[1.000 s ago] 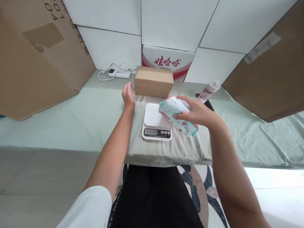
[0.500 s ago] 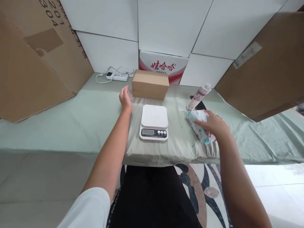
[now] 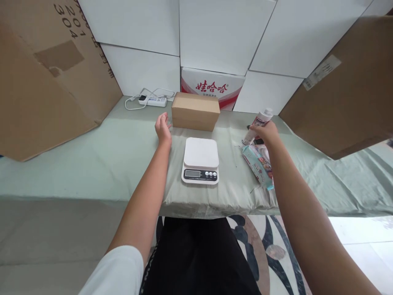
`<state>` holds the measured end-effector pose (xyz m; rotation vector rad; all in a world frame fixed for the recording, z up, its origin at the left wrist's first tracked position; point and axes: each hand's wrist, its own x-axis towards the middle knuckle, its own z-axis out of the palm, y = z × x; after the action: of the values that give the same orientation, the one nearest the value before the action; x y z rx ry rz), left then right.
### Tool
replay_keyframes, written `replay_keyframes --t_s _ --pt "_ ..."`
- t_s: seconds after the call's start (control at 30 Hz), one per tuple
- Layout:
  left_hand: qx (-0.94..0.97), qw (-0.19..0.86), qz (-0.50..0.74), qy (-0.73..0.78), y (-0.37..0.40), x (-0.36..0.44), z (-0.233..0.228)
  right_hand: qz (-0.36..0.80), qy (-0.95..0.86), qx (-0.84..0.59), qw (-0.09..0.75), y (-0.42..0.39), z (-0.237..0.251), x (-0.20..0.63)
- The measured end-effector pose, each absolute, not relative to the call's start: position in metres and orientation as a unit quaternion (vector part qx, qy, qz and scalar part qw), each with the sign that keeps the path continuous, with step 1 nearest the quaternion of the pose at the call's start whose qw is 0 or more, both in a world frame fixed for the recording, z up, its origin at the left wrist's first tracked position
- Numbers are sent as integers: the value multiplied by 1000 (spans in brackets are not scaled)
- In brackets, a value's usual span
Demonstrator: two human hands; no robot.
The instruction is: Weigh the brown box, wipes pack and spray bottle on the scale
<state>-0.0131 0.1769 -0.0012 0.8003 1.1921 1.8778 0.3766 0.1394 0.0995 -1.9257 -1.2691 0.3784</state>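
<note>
My right hand [image 3: 267, 133] has its fingers around the lower body of a white cylindrical bottle with printed labelling [image 3: 261, 118], which stands tilted. Just below it lies a light-blue and pink wet-wipes packet [image 3: 258, 164], partly covered by my wrist. A dark flat object [image 3: 258, 141] shows only in part behind the bottle. My left hand [image 3: 162, 128] rests on the cloth, fingers loosely bent and apart, holding nothing, close to the left end of a brown cardboard box [image 3: 195, 116]. Between my arms sits a white kitchen scale [image 3: 201, 153] with its display facing me.
A pale green cloth [image 3: 92, 164] covers the table. Large cardboard sheets stand at the left [image 3: 46, 94] and right [image 3: 344, 94]. A power strip [image 3: 152, 100] with white cable and a red-and-white carton [image 3: 211, 87] are at the back wall.
My right hand has let go of the wet-wipes packet and moved up and away from me onto the white bottle. My left hand has stayed in place beside the box.
</note>
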Motion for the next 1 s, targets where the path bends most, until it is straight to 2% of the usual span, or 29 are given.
replay_keyframes --t_s 0.1,0.23,0.33,0.43,0.67,1.0 --pt "312 379 737 465 178 -11 0 131 -501 -776 360 136 104 363" --pt "306 382 736 467 178 -8 2 106 -608 -647 448 109 108 321" --pt "302 388 735 467 179 -7 2 144 -666 -528 508 83 100 276" --pt "312 389 734 462 180 -9 1 198 -682 -470 524 65 87 238" --pt "316 388 730 465 181 -9 -1 244 -669 -429 555 57 60 208" --pt "336 380 725 466 181 -8 -4 284 -634 -419 584 56 53 202"
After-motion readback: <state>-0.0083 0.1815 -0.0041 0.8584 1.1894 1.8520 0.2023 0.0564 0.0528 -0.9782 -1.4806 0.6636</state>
